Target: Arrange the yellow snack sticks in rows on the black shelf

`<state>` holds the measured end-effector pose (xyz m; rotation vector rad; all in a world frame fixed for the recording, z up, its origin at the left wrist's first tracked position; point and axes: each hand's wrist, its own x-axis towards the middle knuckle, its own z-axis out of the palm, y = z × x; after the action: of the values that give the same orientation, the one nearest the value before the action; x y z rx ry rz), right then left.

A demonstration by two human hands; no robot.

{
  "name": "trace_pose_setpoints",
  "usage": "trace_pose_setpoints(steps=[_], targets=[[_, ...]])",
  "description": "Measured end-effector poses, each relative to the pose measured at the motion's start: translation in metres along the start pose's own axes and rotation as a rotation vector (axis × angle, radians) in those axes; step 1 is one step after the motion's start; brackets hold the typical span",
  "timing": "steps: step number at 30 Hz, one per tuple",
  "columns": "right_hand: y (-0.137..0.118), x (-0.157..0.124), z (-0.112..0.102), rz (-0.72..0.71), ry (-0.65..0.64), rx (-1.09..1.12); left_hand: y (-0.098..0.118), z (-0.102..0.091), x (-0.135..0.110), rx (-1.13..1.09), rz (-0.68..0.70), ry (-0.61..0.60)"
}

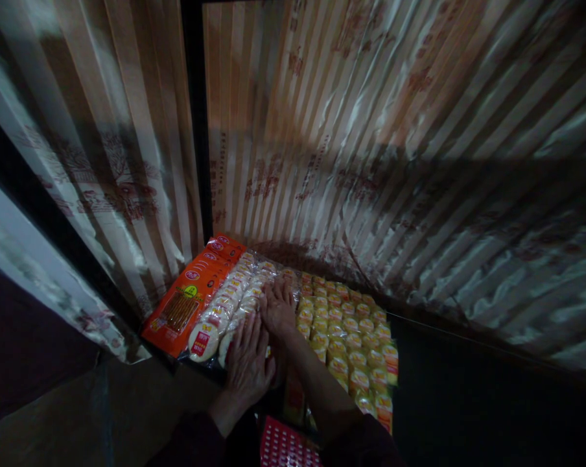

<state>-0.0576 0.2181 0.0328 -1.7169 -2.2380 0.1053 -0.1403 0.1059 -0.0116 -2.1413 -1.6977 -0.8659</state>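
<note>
My left hand [248, 360] lies flat, fingers stretched out, on the near end of rows of round white snack packs [222, 299] in clear wrap. Farther back and to the right, my right hand [278, 306] also rests on these packs with its fingers extended. Left of the white packs lies a row of overlapping orange snack bags [188, 301], the front one picturing brown sticks. To the right stand several rows of small yellow-wrapped snacks [349, 337]. My right forearm crosses over the near part of the yellow rows.
Pleated, printed curtains [283, 117] hang behind and to the left, with a dark upright post [196, 117] between them. A red basket with holes [288, 447] is at the bottom, near my body. A dark surface [468, 395] extends on the right.
</note>
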Motion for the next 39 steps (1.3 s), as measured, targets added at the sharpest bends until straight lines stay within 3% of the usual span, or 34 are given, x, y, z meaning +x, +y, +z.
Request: trace_pose_setpoints(steps=[14, 28, 34, 39], targets=[[-0.009, 0.005, 0.002, 0.019, -0.061, -0.063, -0.005, 0.007, 0.000, 0.038, -0.020, -0.049], [-0.006, 0.008, 0.005, -0.015, -0.092, -0.060, -0.005, 0.007, 0.000, 0.031, -0.020, -0.011], [-0.010, 0.008, -0.004, -0.012, -0.086, -0.039, -0.003, -0.002, 0.002, 0.001, -0.018, 0.049], [-0.025, 0.007, -0.011, -0.099, -0.062, -0.056, -0.010, -0.018, -0.005, 0.012, -0.069, 0.134]])
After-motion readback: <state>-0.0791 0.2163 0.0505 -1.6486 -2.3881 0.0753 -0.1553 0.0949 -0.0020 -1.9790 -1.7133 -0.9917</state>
